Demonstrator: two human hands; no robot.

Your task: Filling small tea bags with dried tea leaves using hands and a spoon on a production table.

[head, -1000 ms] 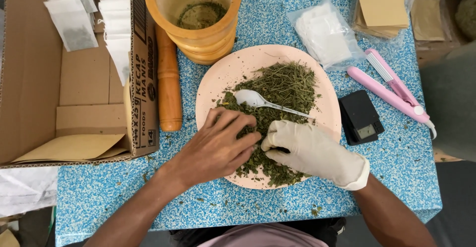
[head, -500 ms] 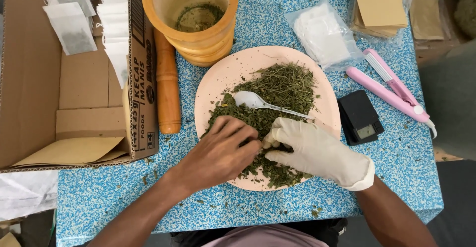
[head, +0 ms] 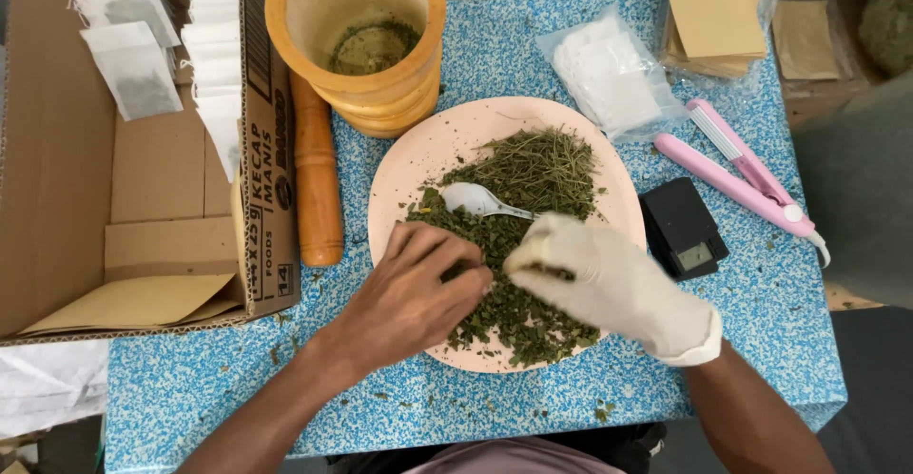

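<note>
A pale pink plate (head: pixel 418 151) holds a heap of dried green herbs (head: pixel 533 170), with a white plastic spoon (head: pixel 471 198) lying on the heap. My bare left hand (head: pixel 414 293) rests on the near side of the herbs with its fingers curled down into them; what it grips is hidden. My right hand (head: pixel 609 284), in a white glove, hovers just above the herbs beside the left hand. It is blurred, and its fingertips are pinched together on a bit of herb. The two hands nearly touch.
A wooden mortar (head: pixel 357 27) and pestle (head: pixel 316 179) stand beyond and left of the plate. An open cardboard box (head: pixel 143 151) with filled sachets is at the left. A black pocket scale (head: pixel 680 227), pink sealer (head: pixel 742 174), bag of white sachets (head: pixel 609 75) and brown envelopes (head: pixel 713 8) lie to the right.
My gloved right hand has lifted off the herbs and now covers the spoon's handle. My left hand has stayed on the herbs with fingers curling in.
</note>
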